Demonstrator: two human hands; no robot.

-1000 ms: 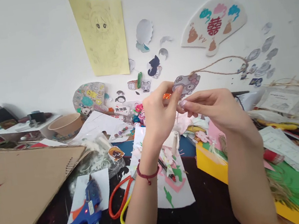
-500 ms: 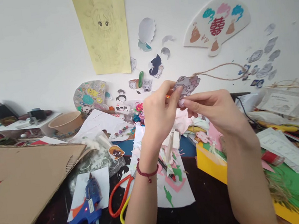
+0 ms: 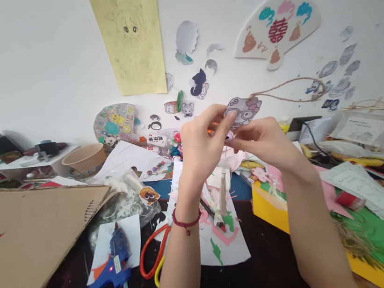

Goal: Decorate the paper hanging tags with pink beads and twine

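Observation:
My left hand [image 3: 203,137] pinches a flat grey cartoon cutout [image 3: 244,109] between thumb and fingers, held up in front of the wall. From the cutout's upper right a loop of brown twine [image 3: 283,85] stretches out to the right. My right hand [image 3: 260,139] is closed just under the cutout, its fingertips together close to my left thumb. What those fingertips grip is too small and hidden to name. Below the hands a cream tassel [image 3: 223,189] hangs upright; its upper end is out of sight behind them.
A blue glue gun [image 3: 100,281] with a lit red light lies at left on white paper. Beside it are orange-handled scissors [image 3: 153,253]. Brown cardboard [image 3: 38,240] covers the left side. Paper scraps [image 3: 223,248] lie in the middle, a yellow box [image 3: 269,209] to the right.
The cutout has shifted slightly right and shows more of its face. My right hand has moved a little left with its fingers curled in more. The tassel hangs straighter than before.

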